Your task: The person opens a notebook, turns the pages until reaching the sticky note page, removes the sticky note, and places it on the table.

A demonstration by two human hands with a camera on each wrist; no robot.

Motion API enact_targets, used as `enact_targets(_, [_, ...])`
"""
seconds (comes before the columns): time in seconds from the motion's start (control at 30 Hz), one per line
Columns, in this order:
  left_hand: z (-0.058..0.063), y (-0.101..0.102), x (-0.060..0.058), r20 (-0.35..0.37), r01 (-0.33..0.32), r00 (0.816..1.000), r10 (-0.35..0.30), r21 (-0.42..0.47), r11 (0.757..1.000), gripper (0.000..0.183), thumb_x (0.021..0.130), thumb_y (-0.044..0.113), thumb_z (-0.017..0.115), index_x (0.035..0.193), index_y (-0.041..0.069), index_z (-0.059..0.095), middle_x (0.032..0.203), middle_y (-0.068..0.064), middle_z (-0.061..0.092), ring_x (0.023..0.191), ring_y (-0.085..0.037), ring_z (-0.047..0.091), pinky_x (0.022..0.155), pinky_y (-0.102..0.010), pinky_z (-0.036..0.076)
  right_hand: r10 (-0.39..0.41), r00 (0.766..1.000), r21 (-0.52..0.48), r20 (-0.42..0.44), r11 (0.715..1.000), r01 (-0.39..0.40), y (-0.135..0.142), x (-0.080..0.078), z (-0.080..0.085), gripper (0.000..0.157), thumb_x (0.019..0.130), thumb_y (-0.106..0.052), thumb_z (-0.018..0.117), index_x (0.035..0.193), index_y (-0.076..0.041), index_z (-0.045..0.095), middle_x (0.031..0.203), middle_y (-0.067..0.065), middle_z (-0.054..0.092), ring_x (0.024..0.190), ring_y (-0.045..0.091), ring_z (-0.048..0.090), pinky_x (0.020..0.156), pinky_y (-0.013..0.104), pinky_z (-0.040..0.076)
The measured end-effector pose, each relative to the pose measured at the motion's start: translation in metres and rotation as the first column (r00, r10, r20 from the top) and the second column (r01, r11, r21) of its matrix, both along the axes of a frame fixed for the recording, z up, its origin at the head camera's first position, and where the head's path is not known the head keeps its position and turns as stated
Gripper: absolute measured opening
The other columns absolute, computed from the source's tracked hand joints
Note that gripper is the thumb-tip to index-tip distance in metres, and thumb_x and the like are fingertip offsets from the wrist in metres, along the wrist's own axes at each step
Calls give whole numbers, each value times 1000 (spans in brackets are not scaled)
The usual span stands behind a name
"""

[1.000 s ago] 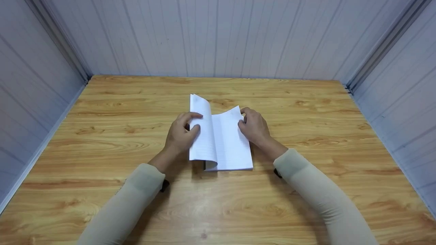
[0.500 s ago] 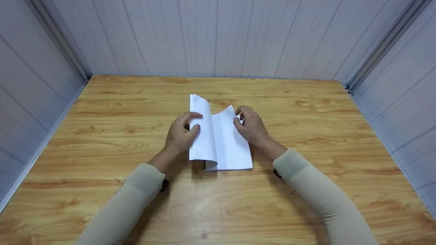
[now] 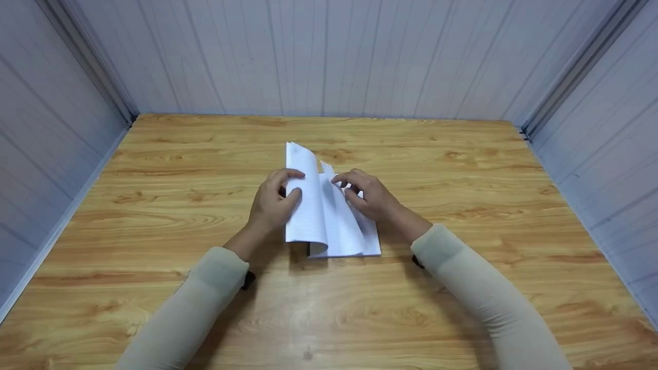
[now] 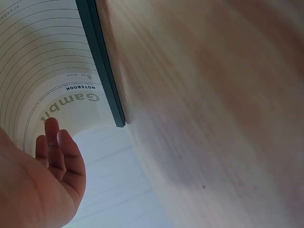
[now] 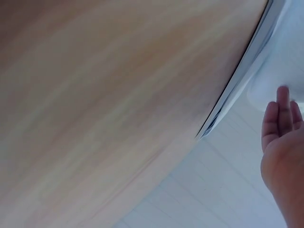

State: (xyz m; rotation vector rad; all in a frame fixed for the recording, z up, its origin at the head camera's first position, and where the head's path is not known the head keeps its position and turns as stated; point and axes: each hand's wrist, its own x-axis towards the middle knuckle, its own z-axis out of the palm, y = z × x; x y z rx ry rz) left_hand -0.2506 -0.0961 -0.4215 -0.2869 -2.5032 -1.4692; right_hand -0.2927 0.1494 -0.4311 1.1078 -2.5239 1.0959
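Observation:
An open notebook (image 3: 305, 216) lies on the table, its left part raised and curled over. My left hand (image 3: 275, 199) grips that raised stack at its outer edge, thumb and index finger on the ruled side. In the left wrist view its other fingers (image 4: 71, 166) lie against the cover (image 4: 57, 57), printed "Gambit NOTEBOOK", beside a dark green spine (image 4: 100, 61). A loose ruled page (image 3: 342, 231) leans up off the right stack, with my right hand (image 3: 374, 195) holding its outer edge near the top. The right wrist view shows fingers (image 5: 283, 111) at the white paper.
The wood-grain table (image 3: 462, 169) extends around the notebook on all sides. Pale panelled walls (image 3: 329, 56) stand behind it and to the left and right. Dark bands (image 3: 249, 280) show at the sleeve cuffs.
My right hand has moved left, bringing the page's outer edge up and over toward the spine, so the sheet under it shows. The left hand has stayed in place.

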Motion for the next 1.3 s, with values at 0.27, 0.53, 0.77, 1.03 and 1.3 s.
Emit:
enact_targets(0.27, [1,1,1,7,3,1000,-3,-12,1000,28,86,19,58,114,17,61,110,-4,57,78,-19,51,69,-31,41,129,990,29,48,991,-131,-1,3,0,38,87,-2,58,122,-13,62,112,11,60,91,19,67,85,35,54])
enact_targets(0.53, [2,1,1,23,12,1000,-12,-27,1000,32,85,28,64,115,17,59,112,-3,58,81,-18,55,71,-30,44,180,969,53,167,980,-191,0,4,1,48,87,-24,68,134,-21,55,127,9,54,106,24,65,92,44,51])
enact_targets(0.77, [2,1,2,29,9,1000,-8,-33,999,33,85,32,67,114,19,59,106,-3,58,80,-18,54,70,-30,44,193,971,77,144,976,-205,-1,4,-1,50,82,-34,74,126,-17,58,121,12,57,105,25,64,85,44,50])
enact_targets(1.03, [2,1,2,44,16,999,-14,-40,999,35,85,34,67,115,19,58,109,-3,58,83,-18,56,71,-31,45,171,974,111,150,976,-188,-1,7,0,45,90,-26,65,134,-27,56,127,5,56,112,28,56,93,47,48])
enact_targets(1.3, [2,1,1,41,12,999,-10,-38,999,32,84,25,67,113,17,56,104,-5,57,80,-19,56,69,-30,46,149,980,127,135,978,-166,-1,7,0,48,92,-19,63,137,-28,53,128,7,54,113,29,55,92,48,47])
